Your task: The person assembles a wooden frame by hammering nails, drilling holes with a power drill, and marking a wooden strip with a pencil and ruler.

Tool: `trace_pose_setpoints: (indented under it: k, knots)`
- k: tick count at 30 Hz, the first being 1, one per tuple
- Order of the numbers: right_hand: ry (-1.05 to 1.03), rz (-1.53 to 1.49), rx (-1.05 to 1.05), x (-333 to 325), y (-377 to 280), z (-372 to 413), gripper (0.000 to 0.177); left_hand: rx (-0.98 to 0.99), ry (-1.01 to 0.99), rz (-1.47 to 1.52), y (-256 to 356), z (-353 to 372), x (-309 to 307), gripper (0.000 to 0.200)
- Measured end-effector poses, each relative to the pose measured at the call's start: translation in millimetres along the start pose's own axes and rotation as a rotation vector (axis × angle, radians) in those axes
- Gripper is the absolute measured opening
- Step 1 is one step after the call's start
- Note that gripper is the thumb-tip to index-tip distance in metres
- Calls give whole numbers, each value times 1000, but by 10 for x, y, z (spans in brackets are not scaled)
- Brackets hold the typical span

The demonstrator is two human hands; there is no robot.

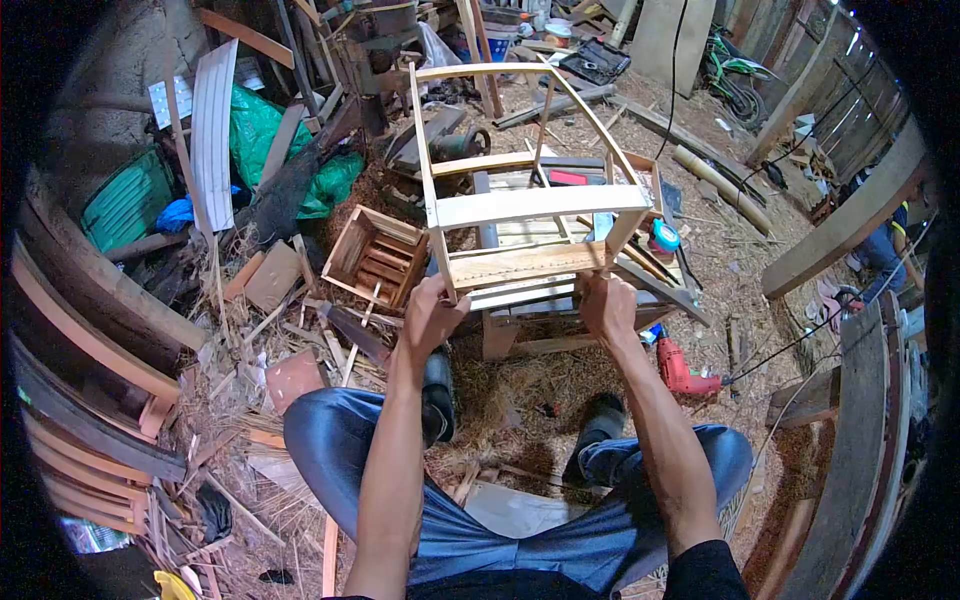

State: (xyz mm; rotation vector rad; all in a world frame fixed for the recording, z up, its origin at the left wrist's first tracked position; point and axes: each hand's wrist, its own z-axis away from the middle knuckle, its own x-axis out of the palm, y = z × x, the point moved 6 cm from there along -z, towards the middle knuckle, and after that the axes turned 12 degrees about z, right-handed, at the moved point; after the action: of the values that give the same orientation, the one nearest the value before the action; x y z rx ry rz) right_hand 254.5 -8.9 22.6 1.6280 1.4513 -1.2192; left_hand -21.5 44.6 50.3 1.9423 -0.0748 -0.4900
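Note:
A pale wooden frame (540,206), with legs and cross rails like a chair frame, is tilted up in front of me. My left hand (432,315) closes around its lower left corner. On the lower right corner, my right hand (607,305) is also closed. The lower rail (530,265) between the hands carries a row of small dark marks. Under the frame is a low wooden workbench (500,338) with slats and tools on it, partly hidden. A handsaw (352,332) lies to the left of my left hand.
A red power drill (685,368) lies on the shavings at right, its cord running right. A wooden crate (340,258) stands at left. A round container with a cyan lid (664,236) is beside the bench. Planks (860,430) stand at right, where another person (880,250) sits.

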Motion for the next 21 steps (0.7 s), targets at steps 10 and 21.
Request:
trace_pose_setpoints:
  k: [10,21]
  knots:
    - [30,26,-76,111,93,12,9,-61,159,175,-177,238,81,49]
    - [289,-116,-171,-320,238,488,17,76,132,-109,-36,255,135,46]
